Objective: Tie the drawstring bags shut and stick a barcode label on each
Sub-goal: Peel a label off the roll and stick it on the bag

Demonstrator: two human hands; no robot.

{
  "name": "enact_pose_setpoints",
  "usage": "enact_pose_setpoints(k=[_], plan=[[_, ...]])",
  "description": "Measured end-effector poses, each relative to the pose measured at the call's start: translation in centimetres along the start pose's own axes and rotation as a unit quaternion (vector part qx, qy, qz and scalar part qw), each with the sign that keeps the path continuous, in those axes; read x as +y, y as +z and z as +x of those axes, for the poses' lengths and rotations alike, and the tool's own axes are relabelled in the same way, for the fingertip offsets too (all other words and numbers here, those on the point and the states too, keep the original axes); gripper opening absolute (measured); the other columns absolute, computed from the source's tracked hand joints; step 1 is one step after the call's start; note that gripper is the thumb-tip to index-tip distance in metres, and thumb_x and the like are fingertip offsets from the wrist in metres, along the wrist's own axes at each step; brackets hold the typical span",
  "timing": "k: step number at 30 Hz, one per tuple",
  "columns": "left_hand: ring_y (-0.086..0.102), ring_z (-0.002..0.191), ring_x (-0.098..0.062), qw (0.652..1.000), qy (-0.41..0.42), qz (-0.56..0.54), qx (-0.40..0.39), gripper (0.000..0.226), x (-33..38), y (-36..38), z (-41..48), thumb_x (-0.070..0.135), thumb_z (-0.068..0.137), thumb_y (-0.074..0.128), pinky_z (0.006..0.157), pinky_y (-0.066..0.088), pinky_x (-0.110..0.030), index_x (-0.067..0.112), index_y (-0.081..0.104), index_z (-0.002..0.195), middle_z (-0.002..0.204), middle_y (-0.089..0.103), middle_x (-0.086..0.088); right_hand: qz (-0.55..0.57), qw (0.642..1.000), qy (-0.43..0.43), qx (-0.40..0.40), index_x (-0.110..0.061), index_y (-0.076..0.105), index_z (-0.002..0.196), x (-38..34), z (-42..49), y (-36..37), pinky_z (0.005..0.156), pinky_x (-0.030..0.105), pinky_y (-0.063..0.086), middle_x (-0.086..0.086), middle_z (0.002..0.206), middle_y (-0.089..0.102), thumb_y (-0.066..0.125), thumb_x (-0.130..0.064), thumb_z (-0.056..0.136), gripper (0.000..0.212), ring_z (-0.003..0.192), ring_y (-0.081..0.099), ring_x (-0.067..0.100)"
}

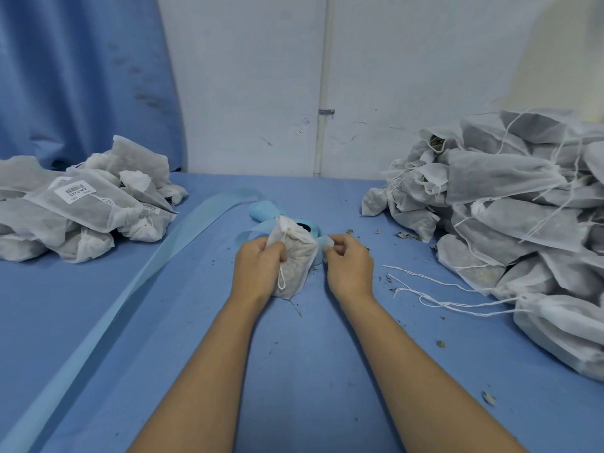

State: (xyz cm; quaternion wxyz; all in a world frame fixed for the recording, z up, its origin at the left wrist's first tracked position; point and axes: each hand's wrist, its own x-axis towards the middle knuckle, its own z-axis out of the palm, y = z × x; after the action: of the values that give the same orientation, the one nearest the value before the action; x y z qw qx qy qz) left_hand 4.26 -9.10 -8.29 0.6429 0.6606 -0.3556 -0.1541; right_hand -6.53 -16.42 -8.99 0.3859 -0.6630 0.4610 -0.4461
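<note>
White non-woven drawstring bag (294,256) sits at the table's centre, neck gathered and pointing away from the person, its cord loop hanging down the near side. Left hand (258,266) grips the bag, fingers curled round its left side. Right hand (349,259), just beside the bag, pinches a small pale tab (328,244) between thumb and forefinger; whether the tab is a label cannot be told. Label roll (264,212) lies directly behind the bag, with its blue liner strip (130,282) trailing toward the near left. Labelled bags (85,204) are heaped at left; unlabelled bags (510,204) with loose cords are heaped at right on the blue table (294,354).
</note>
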Motion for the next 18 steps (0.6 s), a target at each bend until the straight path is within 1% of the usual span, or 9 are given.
enact_pose_setpoints(k=[2,4,6,8,10,12,15,16,18], plan=[[0.024,0.040,-0.007,1.000,0.001,-0.001,0.002,0.047,0.06,0.01,-0.04,-0.001,0.073,0.056,0.042,0.019,-0.020,0.021,0.026,0.044,0.037,0.026,0.013,0.008,1.000,0.006,0.017,-0.011,0.062,0.101,0.16,0.15,-0.08,0.054,0.009,0.036,-0.007,0.079,0.061,0.053,-0.013,0.095,0.011,0.071,0.053,0.006],[0.025,0.039,-0.007,1.000,0.004,-0.002,0.006,0.047,0.09,0.04,-0.11,-0.002,0.073,0.056,0.039,0.020,-0.016,0.020,0.026,0.045,0.037,0.026,0.013,0.014,0.999,0.012,0.032,-0.012,0.060,0.095,0.24,0.26,-0.17,0.050,0.007,0.037,-0.010,0.070,0.055,0.054,-0.013,0.094,0.006,0.064,0.049,0.003],[0.025,0.038,-0.006,1.000,0.006,-0.001,0.009,0.045,0.11,0.05,-0.15,-0.002,0.073,0.056,0.038,0.020,-0.016,0.019,0.026,0.046,0.038,0.026,0.013,0.021,0.999,0.020,0.042,-0.013,0.058,0.091,0.29,0.30,-0.23,0.049,0.006,0.037,-0.010,0.069,0.054,0.054,-0.013,0.094,0.005,0.062,0.048,0.002],[0.026,0.037,-0.006,1.000,0.008,-0.001,0.009,0.044,0.13,0.07,-0.20,-0.002,0.073,0.055,0.037,0.020,-0.016,0.018,0.026,0.047,0.038,0.026,0.013,0.025,0.998,0.030,0.048,-0.015,0.057,0.090,0.28,0.29,-0.24,0.049,0.009,0.037,-0.010,0.071,0.054,0.054,-0.013,0.093,0.004,0.063,0.049,0.002],[0.026,0.036,-0.006,1.000,0.009,0.002,0.008,0.044,0.19,0.09,-0.25,-0.002,0.074,0.055,0.036,0.020,-0.015,0.018,0.026,0.047,0.036,0.025,0.013,0.033,0.998,0.038,0.047,-0.015,0.055,0.089,0.17,0.26,-0.28,0.052,0.014,0.036,-0.010,0.074,0.055,0.054,-0.014,0.092,0.003,0.065,0.049,0.002],[0.025,0.036,-0.006,1.000,0.005,0.000,0.009,0.045,0.22,0.06,-0.26,-0.002,0.074,0.055,0.037,0.020,-0.015,0.018,0.025,0.047,0.036,0.025,0.013,0.050,0.997,0.047,0.043,-0.016,0.052,0.088,0.13,0.26,-0.35,0.056,0.021,0.039,-0.007,0.077,0.055,0.052,-0.015,0.092,0.004,0.068,0.052,0.008],[0.025,0.037,-0.007,1.000,0.000,-0.002,0.010,0.045,0.20,0.08,-0.29,-0.002,0.074,0.055,0.037,0.020,-0.016,0.018,0.026,0.047,0.040,0.025,0.012,0.104,0.992,0.068,0.037,-0.017,0.049,0.090,0.02,0.21,-0.49,0.072,0.036,0.048,-0.006,0.081,0.054,0.047,-0.015,0.092,0.004,0.084,0.062,0.023],[0.025,0.038,-0.007,1.000,-0.002,-0.002,0.011,0.044,0.21,0.10,-0.28,-0.002,0.074,0.055,0.037,0.020,-0.016,0.018,0.026,0.048,0.042,0.025,0.012,0.122,0.989,0.075,0.036,-0.018,0.049,0.090,-0.09,0.13,-0.57,0.076,0.039,0.050,-0.006,0.082,0.055,0.046,-0.014,0.092,0.006,0.087,0.063,0.025],[0.023,0.039,-0.007,1.000,-0.005,-0.001,0.013,0.043,0.18,0.12,-0.24,-0.001,0.074,0.056,0.038,0.019,-0.016,0.017,0.026,0.049,0.045,0.025,0.011,0.176,0.979,0.095,0.037,-0.021,0.048,0.085,-0.36,0.00,-0.68,0.080,0.040,0.053,-0.007,0.085,0.055,0.045,-0.012,0.092,0.012,0.089,0.065,0.025]])
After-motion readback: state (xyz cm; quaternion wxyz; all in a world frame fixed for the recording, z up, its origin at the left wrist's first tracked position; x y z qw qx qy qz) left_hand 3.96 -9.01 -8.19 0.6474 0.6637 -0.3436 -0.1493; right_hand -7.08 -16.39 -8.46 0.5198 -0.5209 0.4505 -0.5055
